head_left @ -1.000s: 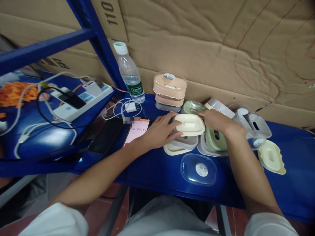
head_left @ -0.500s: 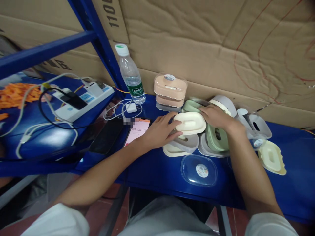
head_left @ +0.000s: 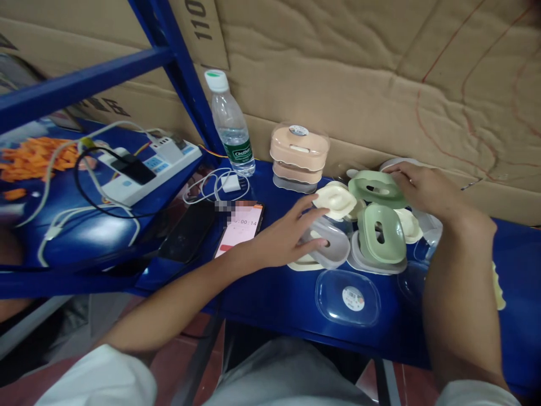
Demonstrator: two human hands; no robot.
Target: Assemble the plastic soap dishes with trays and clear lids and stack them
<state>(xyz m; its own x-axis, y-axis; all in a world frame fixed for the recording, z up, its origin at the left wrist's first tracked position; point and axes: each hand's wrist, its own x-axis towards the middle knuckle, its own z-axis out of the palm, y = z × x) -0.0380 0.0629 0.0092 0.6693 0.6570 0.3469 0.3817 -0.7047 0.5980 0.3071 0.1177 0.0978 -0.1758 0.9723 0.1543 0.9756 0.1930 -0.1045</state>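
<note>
My right hand (head_left: 431, 183) pinches the right end of a green soap dish (head_left: 393, 195), which is tilted above the pile. Beneath it another green soap dish (head_left: 395, 234) lies on a grey soap dish (head_left: 359, 260). My left hand (head_left: 285, 234) is open, thumb and fingers spread over a grey soap dish (head_left: 338, 248). Its fingertips are close to the left edge of a cream soap dish piece (head_left: 337, 200); I cannot tell whether they touch. A second cream piece (head_left: 409, 224) shows behind the green dishes. Nearer me lies a clear lid (head_left: 332, 296) with a round sticker.
A stack of peach and grey soap boxes (head_left: 299, 149) stands by the cardboard wall, right of a water bottle (head_left: 236, 135). To the left lie a phone with a timer (head_left: 242, 223), a charger (head_left: 230, 182) and a power strip (head_left: 127, 183). A blue post (head_left: 186, 84) rises there.
My right hand has moved right, pulling up the green soap dish. The cream piece has left my left hand's grasp and lies further back; the left fingers have spread.
</note>
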